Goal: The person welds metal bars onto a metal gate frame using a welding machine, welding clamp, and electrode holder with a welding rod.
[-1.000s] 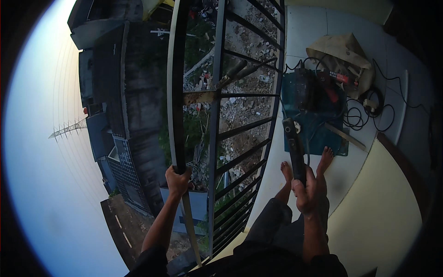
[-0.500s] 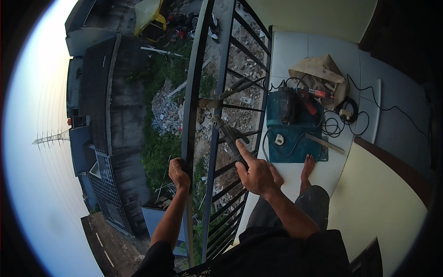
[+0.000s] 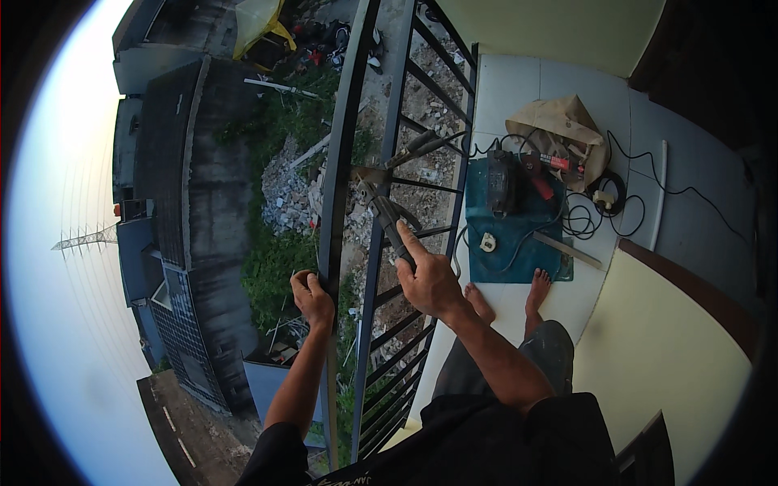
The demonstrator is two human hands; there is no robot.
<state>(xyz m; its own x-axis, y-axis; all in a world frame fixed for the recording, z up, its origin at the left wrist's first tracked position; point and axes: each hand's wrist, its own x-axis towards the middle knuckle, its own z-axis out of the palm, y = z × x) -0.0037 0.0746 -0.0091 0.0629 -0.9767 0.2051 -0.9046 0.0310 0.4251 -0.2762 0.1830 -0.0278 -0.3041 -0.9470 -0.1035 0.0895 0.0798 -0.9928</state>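
Right hand [image 3: 429, 283]: closed around the black clamp-like tool [image 3: 382, 212], index finger laid along it, just right of the top rail [image 3: 338, 162].
Tool tip: near the rusty bracket [image 3: 371, 173] beside the top rail; I can't tell if the 2 touch.
Handling: I judge it stiff, moderately heavy and not fragile; I'd hold the dark rear part, clear of the metal end.
Left hand [image 3: 314, 301]: fingers curled, at the top rail; whether they grip it, I cannot tell.
In the way: 1 other clamp [image 3: 417, 150] among the bars [image 3: 438, 81], right of the top rail.
Left of the top rail: rubble [image 3: 292, 194], far below.
Farther right of the top rail: green mat [image 3: 494, 269] bearing a black machine [image 3: 502, 182] and tape measure [image 3: 488, 242]; past it, a tan bag [image 3: 551, 115].
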